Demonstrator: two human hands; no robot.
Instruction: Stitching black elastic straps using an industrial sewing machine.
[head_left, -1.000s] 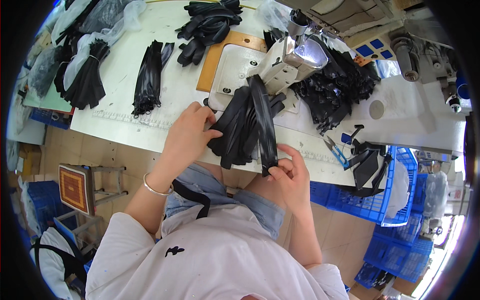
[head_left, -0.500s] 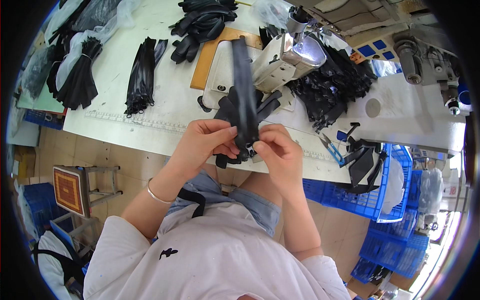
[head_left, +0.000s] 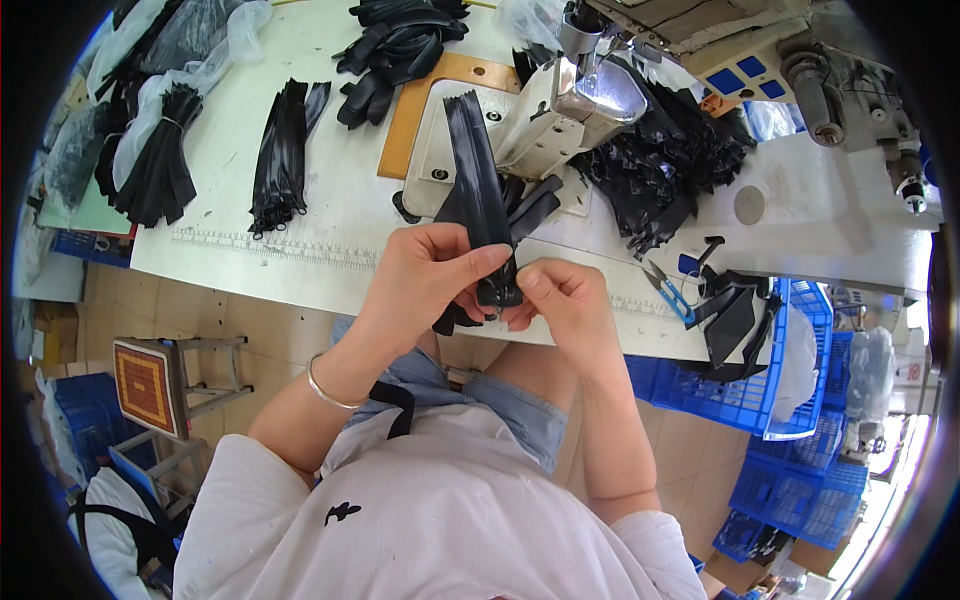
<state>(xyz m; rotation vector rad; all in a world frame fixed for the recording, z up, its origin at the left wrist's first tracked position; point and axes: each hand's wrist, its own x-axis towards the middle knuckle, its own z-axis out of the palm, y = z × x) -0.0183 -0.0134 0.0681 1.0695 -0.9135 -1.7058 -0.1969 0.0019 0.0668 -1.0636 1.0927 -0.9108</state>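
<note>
A black zipper point(head_left: 474, 170) is held over the table's near edge, its long end pointing away from me toward the sewing machine point(head_left: 575, 115). My left hand point(head_left: 437, 268) pinches it between thumb and fingers near its lower end. At that same end my right hand point(head_left: 562, 298) has thumb and forefinger together at the zipper's right edge. The fingers partly hide the lower tip. Beneath and behind it, several black strips point(head_left: 537, 207) lie on the table in front of the machine.
Bundles of black zippers point(head_left: 283, 160) lie on the white table point(head_left: 225, 195) to the left. A heap of black pieces point(head_left: 660, 160) is right of the machine. Blue thread snips point(head_left: 672, 296) rest near the right edge, by a blue crate point(head_left: 800, 370). A stool point(head_left: 150, 385) stands at left.
The zipper's far end has swung slightly left and is no longer blurred. My left thumb has moved right across the zipper, and my right hand has shifted slightly lower.
</note>
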